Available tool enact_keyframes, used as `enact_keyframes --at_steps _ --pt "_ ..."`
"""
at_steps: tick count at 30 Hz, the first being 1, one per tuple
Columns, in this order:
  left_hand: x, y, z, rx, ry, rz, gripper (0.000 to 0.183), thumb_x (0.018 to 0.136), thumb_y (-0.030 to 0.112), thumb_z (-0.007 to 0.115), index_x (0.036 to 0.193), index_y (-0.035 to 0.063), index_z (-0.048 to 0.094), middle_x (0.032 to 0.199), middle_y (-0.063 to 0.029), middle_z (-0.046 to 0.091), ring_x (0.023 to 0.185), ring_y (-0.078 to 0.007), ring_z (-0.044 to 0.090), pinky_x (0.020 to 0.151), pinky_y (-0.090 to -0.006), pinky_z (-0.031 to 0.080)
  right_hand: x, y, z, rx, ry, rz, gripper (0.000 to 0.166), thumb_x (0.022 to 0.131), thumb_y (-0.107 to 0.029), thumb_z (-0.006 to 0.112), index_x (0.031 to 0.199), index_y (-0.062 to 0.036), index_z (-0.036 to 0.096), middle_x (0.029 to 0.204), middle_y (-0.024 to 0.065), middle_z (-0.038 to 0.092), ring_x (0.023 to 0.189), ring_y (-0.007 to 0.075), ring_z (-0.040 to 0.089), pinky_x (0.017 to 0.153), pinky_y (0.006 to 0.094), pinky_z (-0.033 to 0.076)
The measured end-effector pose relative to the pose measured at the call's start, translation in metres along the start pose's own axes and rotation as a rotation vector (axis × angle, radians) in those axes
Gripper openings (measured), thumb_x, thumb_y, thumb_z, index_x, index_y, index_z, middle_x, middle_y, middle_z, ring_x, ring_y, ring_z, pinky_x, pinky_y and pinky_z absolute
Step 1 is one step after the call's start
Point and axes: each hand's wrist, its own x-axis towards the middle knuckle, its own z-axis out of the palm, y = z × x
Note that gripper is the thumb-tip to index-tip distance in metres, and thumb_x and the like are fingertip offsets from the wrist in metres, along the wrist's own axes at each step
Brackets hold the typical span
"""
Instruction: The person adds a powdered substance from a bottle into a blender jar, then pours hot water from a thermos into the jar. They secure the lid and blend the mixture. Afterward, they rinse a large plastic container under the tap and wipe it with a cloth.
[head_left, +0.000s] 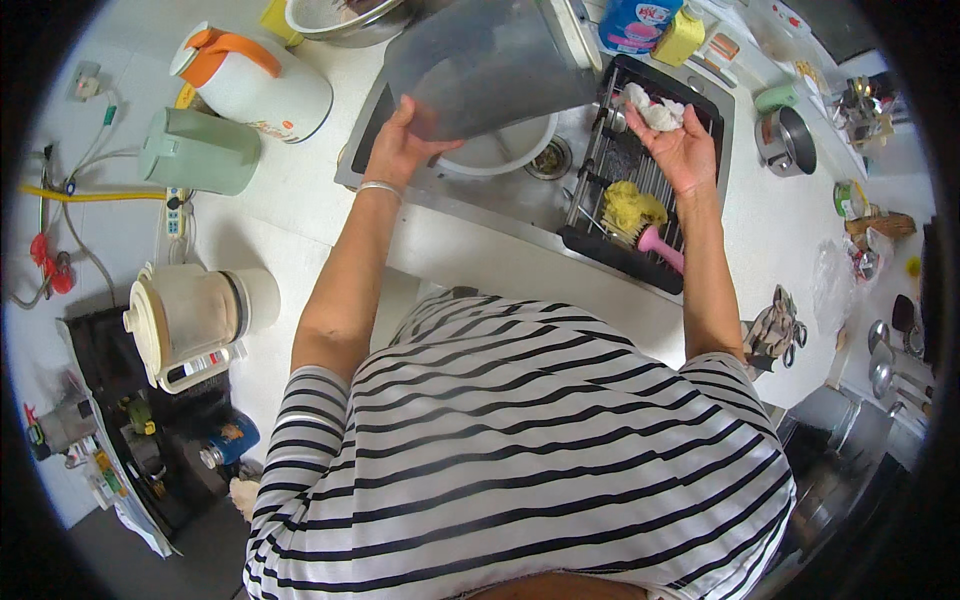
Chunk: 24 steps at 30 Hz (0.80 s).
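My left hand grips the lower left corner of a large translucent grey plastic container, thumb on one face. The container is tilted over the sink and partly hides a white basin in it. Over the right side of the sink, my right hand is palm up, holding a crumpled white cloth or paper wad at its fingers. Beneath this hand, a roll-up drying rack carries a yellow cloth and a brush with a pink handle.
Left of the sink stand a white thermos jug with an orange handle, a green pitcher and a blender jar. A metal bowl sits behind. Blue and yellow bottles line the back; a small pot is at right.
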Motion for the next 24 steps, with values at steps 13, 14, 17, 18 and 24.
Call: enact_keyframes --at_steps 13,14,17,18,24 --pt "-0.009 -0.037 0.008 -0.245 -0.065 -0.127 0.036 0.091 0.036 0.039 0.117 0.0108 0.039 0.121 -0.0140 0.036 0.119 -0.0341 0.031 0.092 -0.0719 0.021 0.014 0.061 -0.041 0.287 0.254 0.036 0.023 0.086 -0.020 0.049 0.094 0.0008 0.051 0.086 0.0141 0.055 0.078 0.0264 0.054 0.074 0.0429 0.048" --pt "-0.009 -0.038 0.007 -0.260 -0.091 -0.142 0.038 0.091 0.036 0.038 0.119 0.0102 0.036 0.127 -0.0152 0.031 0.122 -0.0348 0.027 0.092 -0.0714 0.021 0.015 0.065 -0.045 0.320 0.240 0.067 0.021 0.086 -0.019 0.049 0.093 0.0008 0.052 0.085 0.0138 0.055 0.076 0.0252 0.053 0.070 0.0411 0.049" --pt "-0.015 -0.037 0.010 -0.253 -0.034 -0.147 0.055 0.091 0.037 0.037 0.134 0.0114 0.017 0.142 -0.0142 0.013 0.130 -0.0388 0.013 0.096 -0.0674 0.018 0.015 0.077 -0.034 0.221 0.280 0.065 0.025 0.086 -0.022 0.052 0.097 0.0004 0.051 0.087 0.0128 0.055 0.069 0.0231 0.052 0.063 0.0365 0.048" --pt "-0.016 -0.038 0.008 -0.253 -0.063 -0.158 0.055 0.091 0.037 0.037 0.135 0.0117 0.015 0.142 -0.0141 0.012 0.130 -0.0386 0.012 0.096 -0.0674 0.018 0.014 0.080 -0.032 0.208 0.233 0.083 0.027 0.085 -0.023 0.054 0.097 0.0004 0.050 0.088 0.0130 0.056 0.070 0.0236 0.053 0.063 0.0364 0.048" --pt "-0.014 -0.044 -0.013 -0.268 -0.014 -0.191 0.040 0.090 0.036 0.040 0.119 0.0120 0.026 0.131 -0.0141 0.020 0.123 -0.0340 0.021 0.093 -0.0701 0.019 0.017 0.091 0.005 0.170 0.256 0.031 0.022 0.084 -0.019 0.057 0.094 -0.0015 0.049 0.091 0.0139 0.056 0.075 0.0260 0.054 0.064 0.0353 0.048"
